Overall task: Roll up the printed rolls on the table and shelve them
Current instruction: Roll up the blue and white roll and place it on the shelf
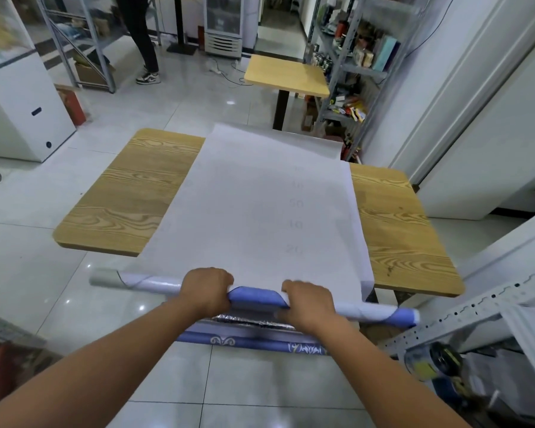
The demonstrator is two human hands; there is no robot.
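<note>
A long printed sheet (pixel 260 196) lies white side up across the wooden table (pixel 121 196), its far end hanging past the back edge. Its near end is wound into a blue and white roll (pixel 254 296) held just off the table's front edge, with a grey core end sticking out at the left. My left hand (pixel 206 291) grips the roll left of its middle. My right hand (pixel 309 304) grips it right of the middle. More blue printed rolls (pixel 254 342) lie below my hands, partly hidden.
A metal shelf rack (pixel 464 322) with items stands at the near right. A smaller wooden table (pixel 286 75) and a stocked shelf (pixel 352 57) stand behind. A white cabinet (pixel 22 112) is at the left. A person stands at the back on the tiled floor.
</note>
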